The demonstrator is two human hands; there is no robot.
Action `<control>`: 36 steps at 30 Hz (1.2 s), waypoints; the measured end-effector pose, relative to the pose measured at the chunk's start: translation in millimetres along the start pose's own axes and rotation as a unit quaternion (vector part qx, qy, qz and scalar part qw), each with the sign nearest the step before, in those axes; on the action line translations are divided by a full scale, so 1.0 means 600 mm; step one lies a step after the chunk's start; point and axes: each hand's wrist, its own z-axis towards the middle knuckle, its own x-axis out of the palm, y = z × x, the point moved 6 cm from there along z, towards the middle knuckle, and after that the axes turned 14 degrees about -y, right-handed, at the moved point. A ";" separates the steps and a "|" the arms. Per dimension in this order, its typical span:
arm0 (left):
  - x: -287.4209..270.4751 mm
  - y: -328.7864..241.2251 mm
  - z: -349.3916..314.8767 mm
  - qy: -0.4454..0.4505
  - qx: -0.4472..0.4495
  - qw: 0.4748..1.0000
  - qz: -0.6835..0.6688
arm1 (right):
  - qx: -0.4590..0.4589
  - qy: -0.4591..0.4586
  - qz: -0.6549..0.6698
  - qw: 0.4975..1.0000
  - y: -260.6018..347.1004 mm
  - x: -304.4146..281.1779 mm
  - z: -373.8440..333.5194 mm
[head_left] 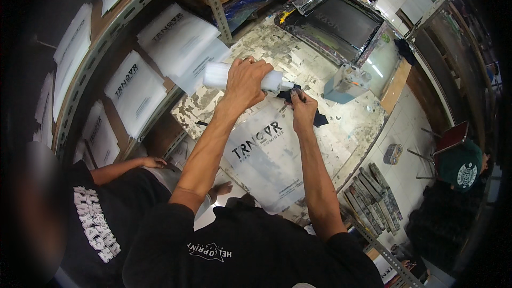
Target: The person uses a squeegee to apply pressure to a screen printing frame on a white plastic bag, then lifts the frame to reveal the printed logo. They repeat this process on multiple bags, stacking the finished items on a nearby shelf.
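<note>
My left hand [248, 81] is wrapped around a translucent white squeeze bottle [215, 76], tilted almost onto its side with its nozzle toward the right. At that nozzle, my right hand [303, 109] pinches a dark cloth [321, 119], part of which hangs beside the fingers. Whether liquid comes out cannot be made out. Below both hands, a frosted plastic bag [274, 173] with black print lies flat on the paint-blotched worktable [349, 133].
A framed printing screen [341, 24] lies at the table's far side, with a blue-grey rectangular container [344, 86] nearer. Printed white bags [136, 88] fill the left racks. Another person [106, 218] is close at left. Several squeegee-like bars [373, 200] and a red chair [452, 136] are at right.
</note>
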 end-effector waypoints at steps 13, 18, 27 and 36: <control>0.122 0.155 -0.099 -0.171 -0.269 0.823 -0.470 | -0.295 0.042 -0.232 0.926 0.147 0.138 0.029; 0.141 0.176 -0.121 -0.235 -0.271 0.812 -0.461 | -0.144 0.066 -0.144 0.977 0.163 0.080 -0.028; 0.012 0.039 -0.301 -0.248 -0.230 0.927 -0.163 | -0.159 0.013 -0.298 0.941 0.094 -0.276 -0.182; 0.065 -0.186 -0.615 0.080 -0.213 0.966 -0.124 | -0.319 0.124 -0.461 0.818 0.004 -0.285 -0.369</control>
